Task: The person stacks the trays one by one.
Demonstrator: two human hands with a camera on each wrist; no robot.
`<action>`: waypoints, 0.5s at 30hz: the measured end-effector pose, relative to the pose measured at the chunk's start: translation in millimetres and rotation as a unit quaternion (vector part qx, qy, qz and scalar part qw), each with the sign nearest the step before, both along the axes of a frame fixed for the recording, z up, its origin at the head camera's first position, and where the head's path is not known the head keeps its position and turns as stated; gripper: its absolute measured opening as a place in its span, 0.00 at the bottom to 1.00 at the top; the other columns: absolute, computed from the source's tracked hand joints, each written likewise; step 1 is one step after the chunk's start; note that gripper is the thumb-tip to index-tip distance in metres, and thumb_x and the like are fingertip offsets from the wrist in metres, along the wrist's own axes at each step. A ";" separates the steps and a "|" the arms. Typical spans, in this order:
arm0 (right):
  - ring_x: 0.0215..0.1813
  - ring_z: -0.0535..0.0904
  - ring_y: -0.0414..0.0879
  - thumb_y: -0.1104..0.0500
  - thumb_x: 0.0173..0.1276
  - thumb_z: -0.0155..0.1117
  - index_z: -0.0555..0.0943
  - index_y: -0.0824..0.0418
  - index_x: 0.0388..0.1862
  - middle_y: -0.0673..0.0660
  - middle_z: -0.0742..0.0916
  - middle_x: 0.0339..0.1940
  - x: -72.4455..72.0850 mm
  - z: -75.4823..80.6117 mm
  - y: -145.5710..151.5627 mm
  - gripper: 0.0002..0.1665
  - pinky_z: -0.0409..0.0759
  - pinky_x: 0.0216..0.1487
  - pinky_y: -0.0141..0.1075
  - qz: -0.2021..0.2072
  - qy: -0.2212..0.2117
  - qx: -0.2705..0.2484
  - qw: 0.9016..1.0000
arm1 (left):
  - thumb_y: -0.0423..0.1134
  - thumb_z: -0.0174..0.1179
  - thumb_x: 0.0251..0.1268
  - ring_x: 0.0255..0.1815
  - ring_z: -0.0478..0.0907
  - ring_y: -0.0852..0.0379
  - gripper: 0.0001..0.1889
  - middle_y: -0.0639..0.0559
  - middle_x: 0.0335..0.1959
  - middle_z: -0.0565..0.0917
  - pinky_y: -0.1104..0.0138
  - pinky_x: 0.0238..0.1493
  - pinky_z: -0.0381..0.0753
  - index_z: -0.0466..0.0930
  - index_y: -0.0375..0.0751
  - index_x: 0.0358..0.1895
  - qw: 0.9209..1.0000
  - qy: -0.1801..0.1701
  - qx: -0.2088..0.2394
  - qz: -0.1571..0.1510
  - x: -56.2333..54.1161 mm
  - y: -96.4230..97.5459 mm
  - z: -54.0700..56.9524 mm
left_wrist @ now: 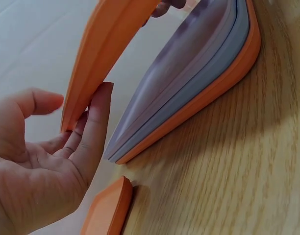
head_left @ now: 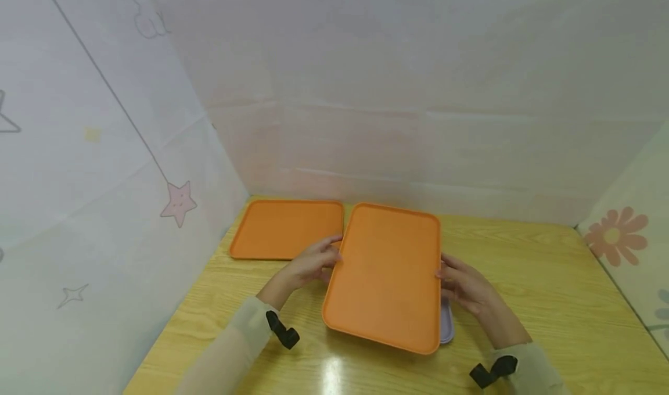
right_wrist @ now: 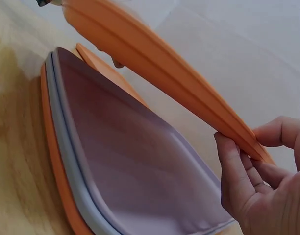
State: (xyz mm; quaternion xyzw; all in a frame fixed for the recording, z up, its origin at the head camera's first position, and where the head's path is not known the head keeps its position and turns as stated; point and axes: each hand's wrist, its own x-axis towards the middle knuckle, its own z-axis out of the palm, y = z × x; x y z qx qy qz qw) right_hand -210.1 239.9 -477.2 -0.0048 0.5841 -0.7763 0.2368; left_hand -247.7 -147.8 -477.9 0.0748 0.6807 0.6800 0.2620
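An orange tray (head_left: 388, 276) is held up above the table, its far end tilted away from me. My left hand (head_left: 312, 265) grips its left long edge, thumb on the rim and fingers underneath. On the opposite edge my right hand (head_left: 467, 283) pinches it the same way. Below hangs a gap, then a stack on the table: a purple tray (right_wrist: 125, 147) on top, a blue-grey tray (left_wrist: 209, 73) under it, and another orange tray (left_wrist: 199, 110) at the bottom. From the head view the raised tray hides most of this stack.
A separate orange tray (head_left: 290, 229) lies flat on the wooden table (head_left: 528, 279) at the back left, close to the raised tray's left side. A pale sheet wall (head_left: 366, 122) stands behind the table, with decorated sheets at both sides.
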 end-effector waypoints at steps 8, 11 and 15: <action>0.47 0.85 0.43 0.67 0.76 0.55 0.41 0.68 0.83 0.50 0.85 0.49 -8.3 1.3 6.5 0.46 0.86 0.50 0.39 0.026 0.041 0.062 0.997 | 0.34 0.56 0.72 0.44 0.74 0.51 0.36 0.41 0.57 0.70 0.63 0.23 0.77 0.55 0.51 0.80 1.000 -0.008 -0.001 0.010 1.4 5.8 -2.5; 0.49 0.85 0.44 0.65 0.76 0.57 0.43 0.66 0.83 0.53 0.84 0.53 -10.9 0.9 7.2 0.46 0.86 0.52 0.41 0.019 0.041 0.099 0.994 | 0.33 0.56 0.73 0.43 0.73 0.51 0.35 0.41 0.55 0.70 0.62 0.24 0.80 0.55 0.49 0.80 1.000 -0.005 -0.002 0.013 1.2 8.5 -3.8; 0.50 0.84 0.45 0.63 0.75 0.60 0.45 0.64 0.84 0.61 0.81 0.60 -14.7 0.7 7.6 0.48 0.85 0.52 0.43 0.005 0.038 0.139 0.990 | 0.33 0.56 0.73 0.42 0.72 0.53 0.35 0.42 0.54 0.69 0.59 0.29 0.84 0.54 0.47 0.80 1.000 -0.003 -0.005 0.015 0.2 13.0 -5.7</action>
